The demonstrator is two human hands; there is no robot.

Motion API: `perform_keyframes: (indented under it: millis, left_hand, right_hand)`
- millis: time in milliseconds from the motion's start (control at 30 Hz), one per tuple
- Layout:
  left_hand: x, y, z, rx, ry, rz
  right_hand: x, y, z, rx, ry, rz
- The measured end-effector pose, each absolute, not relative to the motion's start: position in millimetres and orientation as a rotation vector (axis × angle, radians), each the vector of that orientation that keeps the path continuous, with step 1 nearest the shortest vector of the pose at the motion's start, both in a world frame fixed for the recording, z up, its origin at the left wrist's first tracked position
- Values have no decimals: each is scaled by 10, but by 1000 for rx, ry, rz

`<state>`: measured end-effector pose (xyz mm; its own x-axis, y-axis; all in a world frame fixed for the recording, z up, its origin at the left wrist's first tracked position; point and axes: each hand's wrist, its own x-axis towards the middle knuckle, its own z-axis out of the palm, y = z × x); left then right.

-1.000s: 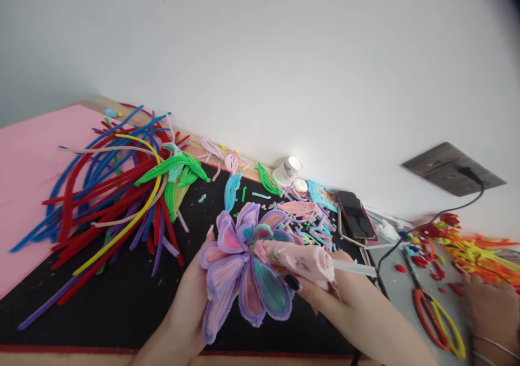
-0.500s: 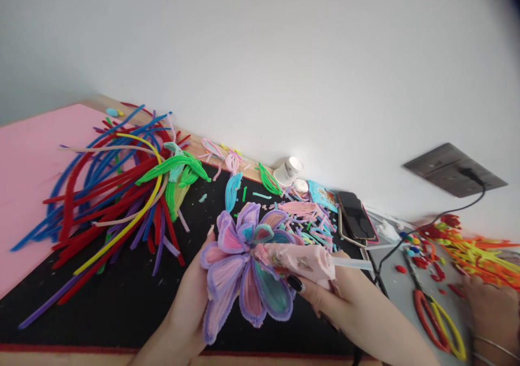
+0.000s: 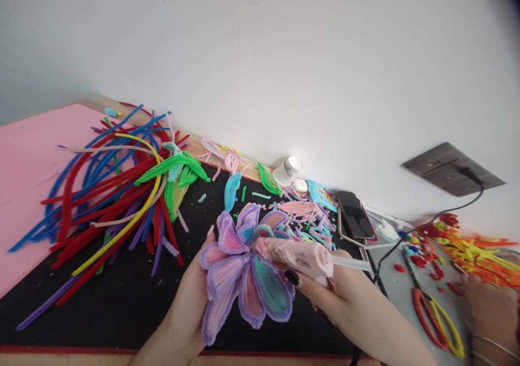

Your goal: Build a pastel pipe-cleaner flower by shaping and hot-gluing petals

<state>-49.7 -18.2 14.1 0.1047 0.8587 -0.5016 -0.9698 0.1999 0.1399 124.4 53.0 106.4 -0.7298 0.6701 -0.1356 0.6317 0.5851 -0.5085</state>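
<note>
One flower (image 3: 224, 276): purple-edged, held up over a black mat (image 3: 134, 312) on the tabletop (image 3: 73, 358).
Left hand (image 3: 189, 295): curled against the flower's left side, gripping it, most fingers hidden behind petals.
Right hand (image 3: 345, 298): wrapped around a pink glue gun (image 3: 304, 257), a glue stick (image 3: 351, 263) poking out behind.
Gun tip: at the flower's middle; whether they touch cannot be told.
Pipe cleaners (image 3: 109, 206): a loose heap on the left, partly over a pink sheet (image 3: 28, 155).
Cup (image 3: 287, 171): near the wall, beyond the flower.
Phone (image 3: 356, 217): lying right of the clippings (image 3: 314, 225).
Scissors (image 3: 416, 293): at right, near another person's hand (image 3: 489, 301).
</note>
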Motion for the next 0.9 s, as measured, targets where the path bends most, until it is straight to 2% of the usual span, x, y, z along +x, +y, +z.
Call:
perform_keyframes:
  millis: [433, 633, 900]
  left_hand:
    - [-477, -165, 244, -290, 681, 1411]
    - [-486, -146, 240, -367, 664, 1442]
    - [-528, -208, 211, -148, 620, 1562]
  right_hand:
    - [1210, 491, 1113, -1118, -2739, 817]
    - [1533, 392, 1067, -1299, -2576, 525]
    - [2162, 443, 1005, -1597, -2219, 227]
